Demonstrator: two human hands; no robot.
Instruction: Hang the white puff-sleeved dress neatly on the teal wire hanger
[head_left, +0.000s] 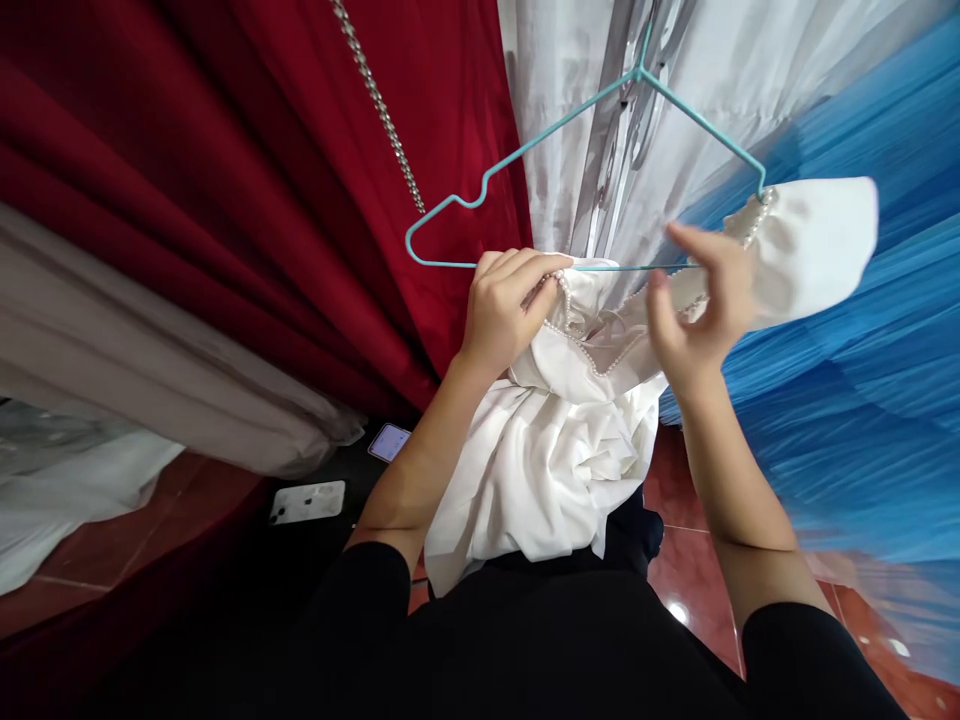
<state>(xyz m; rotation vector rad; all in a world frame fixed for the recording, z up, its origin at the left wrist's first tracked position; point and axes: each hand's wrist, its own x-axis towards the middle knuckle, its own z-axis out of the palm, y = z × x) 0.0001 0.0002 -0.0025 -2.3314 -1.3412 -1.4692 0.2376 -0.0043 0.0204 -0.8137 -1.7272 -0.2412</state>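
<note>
A white dress (555, 450) with pearl-beaded edges hangs partly on a light blue hanger (555, 128). One sleeve, at the right, sits over the hanger's right shoulder; the hanger's left end is bare. My left hand (510, 305) pinches the beaded edge of the dress at the hanger's bottom bar. My right hand (703, 300) is raised in front of the dress at the right, thumb and index finger apart, with nothing visible between them. The skirt is bunched below, over my lap.
Red curtains (337, 200) and a beaded strand (382, 110) hang at the left. Blue tulle (862, 400) fills the right, white fabric (562, 100) the back. Two phones, one white (307, 502) and one with a lit screen (388, 442), lie on a black surface at the lower left.
</note>
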